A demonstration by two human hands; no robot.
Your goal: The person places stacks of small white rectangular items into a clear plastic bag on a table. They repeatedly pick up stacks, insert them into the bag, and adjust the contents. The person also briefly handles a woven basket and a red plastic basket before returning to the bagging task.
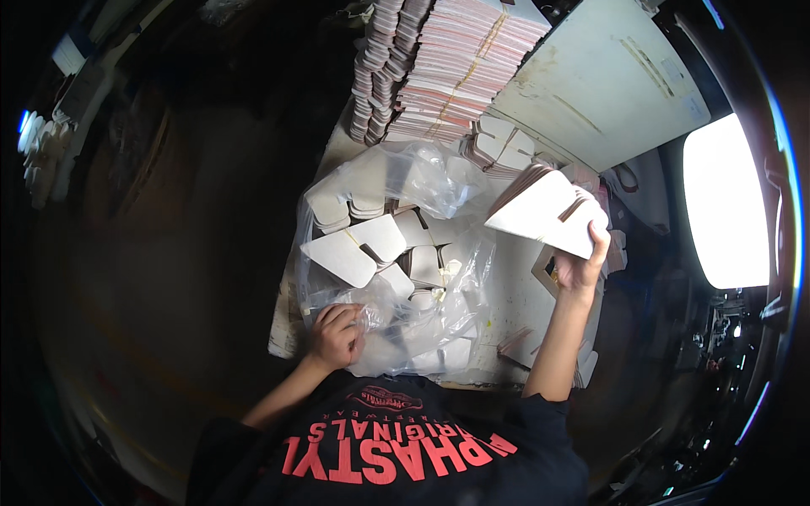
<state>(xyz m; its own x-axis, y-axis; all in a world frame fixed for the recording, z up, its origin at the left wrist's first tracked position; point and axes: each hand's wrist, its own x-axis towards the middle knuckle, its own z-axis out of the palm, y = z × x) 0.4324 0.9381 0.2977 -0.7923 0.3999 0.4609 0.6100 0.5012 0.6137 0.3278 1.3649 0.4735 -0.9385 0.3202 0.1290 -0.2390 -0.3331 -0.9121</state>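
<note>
My right hand (582, 257) grips a stack of white cut-out pieces (544, 215), each with a slot in its edge, raised above the right side of the table. At the near left of a clear plastic bag (392, 325), my left hand (339, 336) is closed on the bag's edge. The bag lies wide open, with several bundles of white cut-out pieces (354, 251) inside, some bound with a thin yellowish band. Part of the bundles is covered by folds of the plastic.
Tall stacks of banded pieces (464, 67) stand at the back of the table (291, 312). Beside them are a smaller bundle (499, 145) and a pale panel (599, 80). A few loose pieces (519, 344) lie at the near right. A bright white area (727, 202) shows at far right.
</note>
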